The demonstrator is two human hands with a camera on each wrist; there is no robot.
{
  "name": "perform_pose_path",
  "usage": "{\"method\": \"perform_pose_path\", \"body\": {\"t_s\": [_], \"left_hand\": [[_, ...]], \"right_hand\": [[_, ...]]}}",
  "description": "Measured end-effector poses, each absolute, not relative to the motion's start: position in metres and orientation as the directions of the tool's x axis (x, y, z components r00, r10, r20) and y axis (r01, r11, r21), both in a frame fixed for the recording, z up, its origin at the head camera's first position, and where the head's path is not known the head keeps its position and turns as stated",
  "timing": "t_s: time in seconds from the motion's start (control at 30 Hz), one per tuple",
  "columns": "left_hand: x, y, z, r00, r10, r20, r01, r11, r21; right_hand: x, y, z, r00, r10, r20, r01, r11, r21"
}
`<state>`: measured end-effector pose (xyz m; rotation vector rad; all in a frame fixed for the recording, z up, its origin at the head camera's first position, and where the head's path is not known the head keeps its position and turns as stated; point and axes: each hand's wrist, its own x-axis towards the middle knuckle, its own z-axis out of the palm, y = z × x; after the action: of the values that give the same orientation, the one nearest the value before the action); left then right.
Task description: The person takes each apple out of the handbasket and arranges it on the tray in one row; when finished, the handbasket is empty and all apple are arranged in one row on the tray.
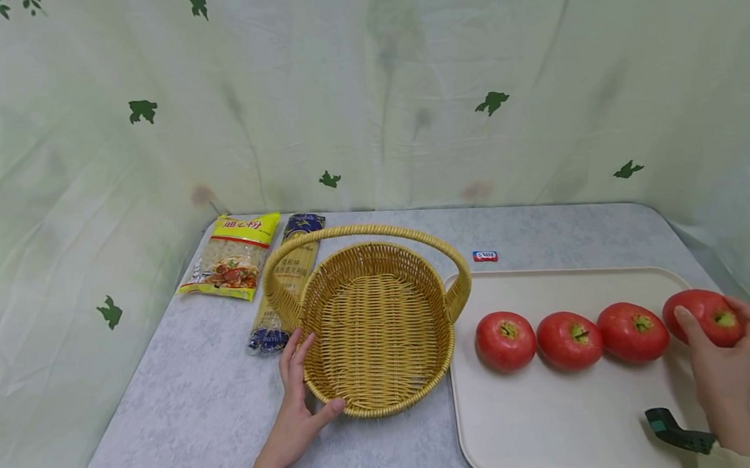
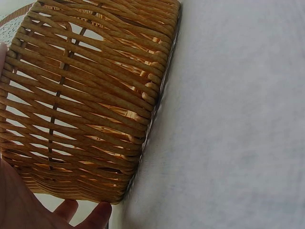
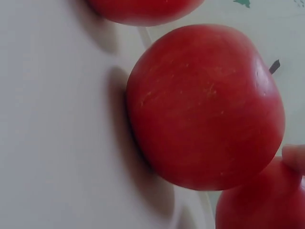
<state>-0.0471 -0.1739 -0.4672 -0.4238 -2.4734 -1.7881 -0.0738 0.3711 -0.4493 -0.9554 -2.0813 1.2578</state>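
Observation:
My left hand (image 1: 297,422) rests at the lower left of a round wicker basket (image 1: 451,328) with an arched handle. Its spread fingers touch the outer wall and rim, and the thumb lies by the front rim. In the left wrist view, fingertips (image 2: 99,215) show beside the woven wall (image 2: 90,95). At the far right, my right hand (image 1: 735,361) grips a red apple (image 1: 699,310), thumb on its left side. More red apples (image 1: 505,341) stand in a row to its left on a cream tray (image 1: 546,422). One neighbouring apple (image 3: 205,109) fills the right wrist view.
A yellow pasta bag (image 1: 231,258) and a long spaghetti packet (image 1: 268,322) lie left of the basket. A small red and blue label (image 1: 485,256) sits behind the tray. A patterned curtain (image 1: 370,122) hangs behind the grey table (image 1: 188,410).

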Motion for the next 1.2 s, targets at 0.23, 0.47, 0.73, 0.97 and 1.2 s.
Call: {"method": "perform_pose_path", "body": {"t_s": [0.23, 0.47, 0.73, 0.97, 1.2], "left_hand": [[-0.047, -0.175, -0.470, -0.962, 0.183, 0.201, 0.249, 0.299, 0.921], [-0.047, -0.174, -0.469, -0.962, 0.186, 0.202, 0.251, 0.297, 0.921], [-0.047, -0.174, -0.469, -0.963, 0.186, 0.197, 0.246, 0.294, 0.924], [-0.048, -0.174, -0.466, -0.961, 0.189, 0.203, 0.252, 0.294, 0.922], [-0.047, -0.174, -0.466, -0.963, 0.181, 0.201, 0.249, 0.298, 0.922]], "right_hand": [[-0.073, 0.375, -0.452, -0.622, 0.783, 0.026, 0.336, 0.297, -0.894], [-0.073, 0.378, -0.453, -0.630, 0.777, -0.003, 0.377, 0.303, -0.875], [-0.075, 0.384, -0.456, -0.637, 0.770, -0.043, 0.389, 0.273, -0.880], [-0.079, 0.388, -0.454, -0.639, 0.764, -0.090, 0.414, 0.243, -0.877], [-0.083, 0.388, -0.451, -0.653, 0.751, -0.099, 0.398, 0.229, -0.888]]}}
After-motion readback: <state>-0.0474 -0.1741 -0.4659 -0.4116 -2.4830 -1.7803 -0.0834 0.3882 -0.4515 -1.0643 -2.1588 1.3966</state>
